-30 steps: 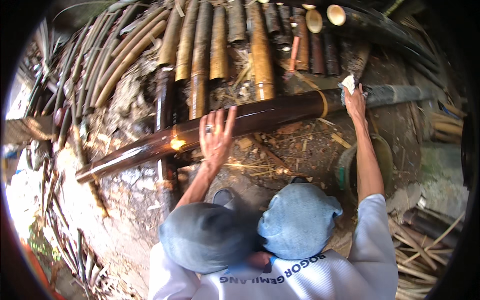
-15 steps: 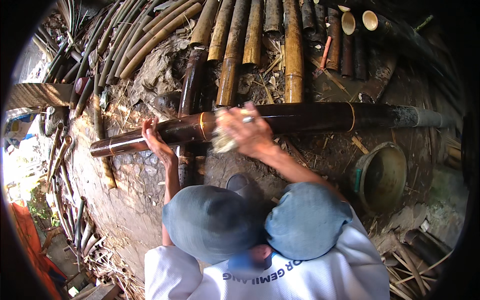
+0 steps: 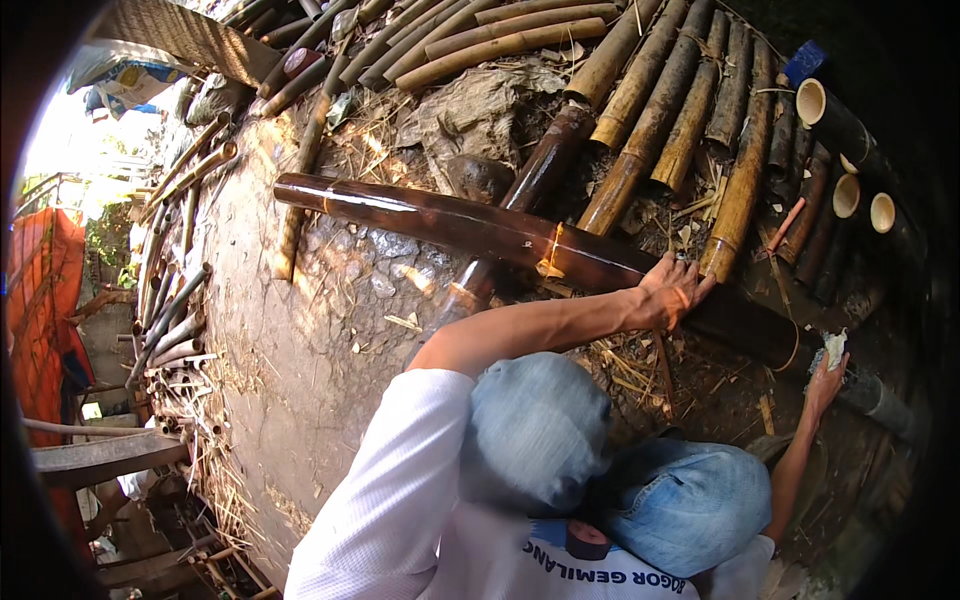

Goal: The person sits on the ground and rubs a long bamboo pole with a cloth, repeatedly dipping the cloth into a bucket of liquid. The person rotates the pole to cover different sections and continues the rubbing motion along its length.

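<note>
A long, dark, wet-looking bamboo pole (image 3: 430,217) lies slantwise in front of me, from the upper left to the lower right. It rests across other bamboo pieces on the ground. My left hand (image 3: 672,290) grips the pole right of its middle, fingers curled over the surface. Farther right, my right hand (image 3: 826,378) presses a pale, frayed scrubbing wad (image 3: 834,347) against the pole, near where its grey end section (image 3: 880,404) begins. Whether that wad is cloth or fibre I cannot tell.
Yellow-brown bamboo poles (image 3: 650,130) lie side by side beyond the pole. Thinner canes (image 3: 510,45) are stacked at the far side. Cut bamboo (image 3: 180,325) is piled at the left, near an orange sheet (image 3: 45,300). My denim-covered knees (image 3: 540,430) are close below.
My view has turned and shifted. My left hand has moved right along the pole from near its left end. My right hand has slid the wad to near the grey end.
</note>
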Motion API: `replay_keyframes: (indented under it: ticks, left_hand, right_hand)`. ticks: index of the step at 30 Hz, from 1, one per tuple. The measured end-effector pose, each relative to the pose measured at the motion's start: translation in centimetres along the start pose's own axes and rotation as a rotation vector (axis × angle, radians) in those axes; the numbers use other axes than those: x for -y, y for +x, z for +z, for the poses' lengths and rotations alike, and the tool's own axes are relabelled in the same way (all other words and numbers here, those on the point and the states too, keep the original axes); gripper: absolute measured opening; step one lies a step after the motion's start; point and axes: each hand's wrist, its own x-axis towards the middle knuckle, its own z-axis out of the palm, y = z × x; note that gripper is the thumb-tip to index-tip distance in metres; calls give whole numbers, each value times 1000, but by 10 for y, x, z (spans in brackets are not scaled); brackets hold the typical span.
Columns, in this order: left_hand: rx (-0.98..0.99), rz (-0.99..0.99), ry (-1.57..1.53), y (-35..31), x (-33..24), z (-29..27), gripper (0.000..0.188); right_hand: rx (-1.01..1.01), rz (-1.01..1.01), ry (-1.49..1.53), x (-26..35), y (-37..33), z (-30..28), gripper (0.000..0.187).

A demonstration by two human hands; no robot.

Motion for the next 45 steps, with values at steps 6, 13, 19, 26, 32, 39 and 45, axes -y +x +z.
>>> replay_keyframes:
  ticks: [6,13,19,26,32,39,45]
  left_hand:
    - [180,60,-196,-23,15,-73,108]
    - [58,-42,-181,-100,100,-70,107]
    - [-39,-304,-125,-227,195,-69,107]
    - [21,-398,-16,-231,181,-88,133]
    - [-300,-333,-118,-206,171,-36,111]
    - [-397,-219,-103,-188,167,-35,111]
    - [-344,-292,-93,-201,169,-47,113]
  right_hand:
    - [120,27,-124,-2,-8,-37,47]
    - [-16,-149,-2,59,-26,-50,53]
    - [-237,-216,81,154,-42,-24,53]
    - [-260,-398,149,308,-69,3,38]
    - [94,-654,278,406,-99,14,71]
    - [35,67,-284,68,-4,-68,52]
    - [359,-249,73,380,-55,-17,41]
